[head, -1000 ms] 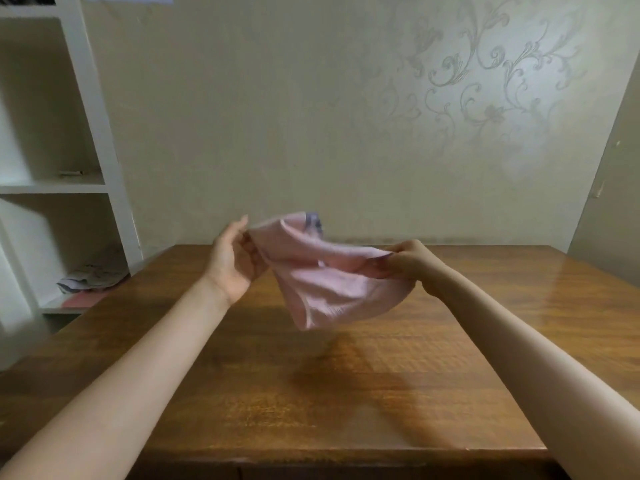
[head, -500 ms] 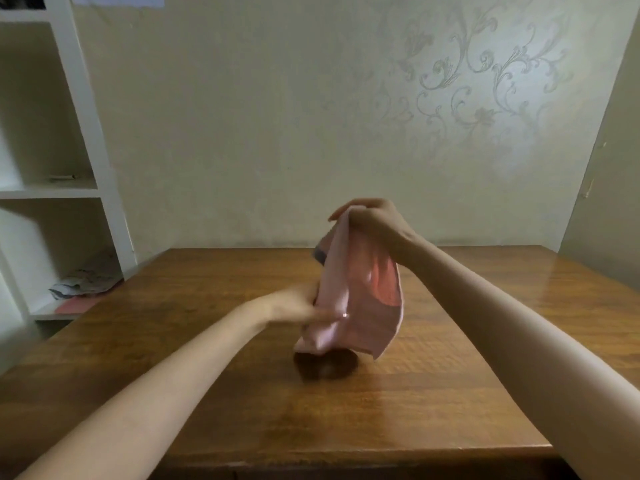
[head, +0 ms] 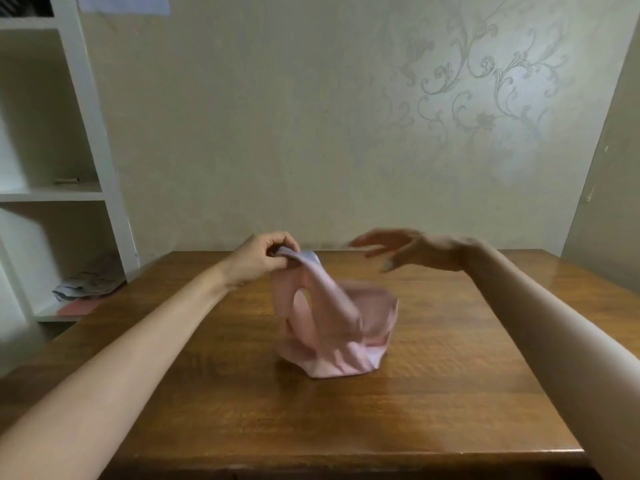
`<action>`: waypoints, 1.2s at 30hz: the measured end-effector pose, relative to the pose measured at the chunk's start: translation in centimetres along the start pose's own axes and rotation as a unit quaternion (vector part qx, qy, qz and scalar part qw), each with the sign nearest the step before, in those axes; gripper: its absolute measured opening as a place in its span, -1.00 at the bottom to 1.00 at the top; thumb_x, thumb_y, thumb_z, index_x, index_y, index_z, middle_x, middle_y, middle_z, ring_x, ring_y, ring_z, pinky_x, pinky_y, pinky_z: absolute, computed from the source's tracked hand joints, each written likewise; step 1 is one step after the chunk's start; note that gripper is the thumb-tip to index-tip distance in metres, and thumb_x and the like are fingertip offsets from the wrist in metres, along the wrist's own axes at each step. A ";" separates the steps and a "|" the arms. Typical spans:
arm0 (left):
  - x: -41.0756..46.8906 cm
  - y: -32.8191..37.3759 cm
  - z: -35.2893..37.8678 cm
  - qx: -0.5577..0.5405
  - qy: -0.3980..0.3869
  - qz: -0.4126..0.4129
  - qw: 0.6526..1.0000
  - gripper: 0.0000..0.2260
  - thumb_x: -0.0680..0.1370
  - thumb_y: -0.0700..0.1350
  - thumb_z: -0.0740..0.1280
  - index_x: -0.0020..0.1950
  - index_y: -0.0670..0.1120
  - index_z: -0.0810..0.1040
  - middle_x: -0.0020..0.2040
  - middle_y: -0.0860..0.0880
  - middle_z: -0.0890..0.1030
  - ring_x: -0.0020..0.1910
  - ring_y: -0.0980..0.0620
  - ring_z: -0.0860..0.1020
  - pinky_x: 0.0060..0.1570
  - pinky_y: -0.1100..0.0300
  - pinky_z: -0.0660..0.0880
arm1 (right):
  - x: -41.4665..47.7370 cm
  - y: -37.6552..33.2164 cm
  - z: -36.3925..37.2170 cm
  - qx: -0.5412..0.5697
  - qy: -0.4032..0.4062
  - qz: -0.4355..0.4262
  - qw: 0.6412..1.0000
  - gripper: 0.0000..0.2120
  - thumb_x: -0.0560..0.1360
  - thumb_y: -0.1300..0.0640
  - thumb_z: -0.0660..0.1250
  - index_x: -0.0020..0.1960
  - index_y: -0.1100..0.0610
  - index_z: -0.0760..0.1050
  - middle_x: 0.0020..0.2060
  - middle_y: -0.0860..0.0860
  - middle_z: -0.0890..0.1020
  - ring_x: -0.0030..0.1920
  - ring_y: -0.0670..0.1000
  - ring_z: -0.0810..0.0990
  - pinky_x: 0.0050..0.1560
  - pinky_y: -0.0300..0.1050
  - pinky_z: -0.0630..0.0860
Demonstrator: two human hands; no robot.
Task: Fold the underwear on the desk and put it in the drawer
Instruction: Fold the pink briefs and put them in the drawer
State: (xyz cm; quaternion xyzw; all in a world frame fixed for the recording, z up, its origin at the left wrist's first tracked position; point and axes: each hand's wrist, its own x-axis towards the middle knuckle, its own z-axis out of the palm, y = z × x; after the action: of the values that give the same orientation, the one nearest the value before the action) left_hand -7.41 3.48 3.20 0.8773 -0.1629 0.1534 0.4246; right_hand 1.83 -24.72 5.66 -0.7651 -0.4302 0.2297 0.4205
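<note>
1. Compared with half a second back, the right hand (head: pixel 412 252) has let go of the pink underwear (head: pixel 332 348) and swung out to the right. The left hand (head: pixel 266 258) has the top edge now, and the bottom of the garment has dropped onto the wooden desk (head: pixel 242 410).
2. Left hand: thumb and fingers pinch the pale bluish waistband edge, held up off the desk.
3. Right hand: fingers spread, holding nothing, clear of the cloth. It's blurry, so probably mid-swing.
4. The bit that matters: the underwear runs as a slanted strip from the left hand's pinch, down and to the right. It ends in a bunched heap on the desk, lower than both hands and roughly between them.
5. My guess is the free right hand comes down and to its left to catch the loose side or flatten the heap, while the left keeps its corner. Nothing's folded yet, and I can't see a drawer anywhere.
</note>
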 end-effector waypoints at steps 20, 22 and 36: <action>-1.3 2.5 -9.3 0.483 0.091 0.137 0.860 -0.70 0.47 0.15 0.30 -0.17 -0.09 0.49 -0.20 0.02 0.49 -0.19 -0.01 0.43 -0.22 0.14 0.29 | -0.7 -1.9 1.0 -0.171 0.147 0.023 0.974 -0.77 0.50 0.04 0.35 -0.31 0.06 0.60 -0.41 -0.03 0.55 -0.35 -0.03 0.51 -0.29 -0.18 0.42; -2.2 1.9 -8.8 0.507 0.086 0.141 0.846 -0.77 0.50 0.10 0.27 -0.17 -0.06 0.51 -0.20 0.06 0.50 -0.18 -0.01 0.47 -0.17 0.13 0.30 | -1.4 -1.9 0.4 -0.182 0.170 -0.005 0.968 -0.78 0.49 0.07 0.36 -0.32 -0.03 0.58 -0.34 -0.09 0.58 -0.26 -0.06 0.52 -0.16 -0.17 0.43; -4.3 5.5 -7.3 0.167 0.154 0.101 0.969 -0.87 0.44 -0.14 0.37 -0.07 -0.16 0.61 -0.10 -0.11 0.54 -0.13 0.04 0.53 -0.13 0.22 0.51 | -4.0 -3.0 -1.3 0.103 0.277 -0.136 0.946 -0.83 0.32 0.38 0.43 -0.30 0.20 0.46 -0.23 0.07 0.58 -0.20 -0.05 0.60 -0.14 -0.27 0.57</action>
State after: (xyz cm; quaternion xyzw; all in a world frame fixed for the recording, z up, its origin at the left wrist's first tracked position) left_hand -14.56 6.74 9.61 0.8807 -0.1550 0.3538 0.2741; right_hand -0.74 -27.82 8.88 -0.6854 -0.3705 -0.0072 0.6268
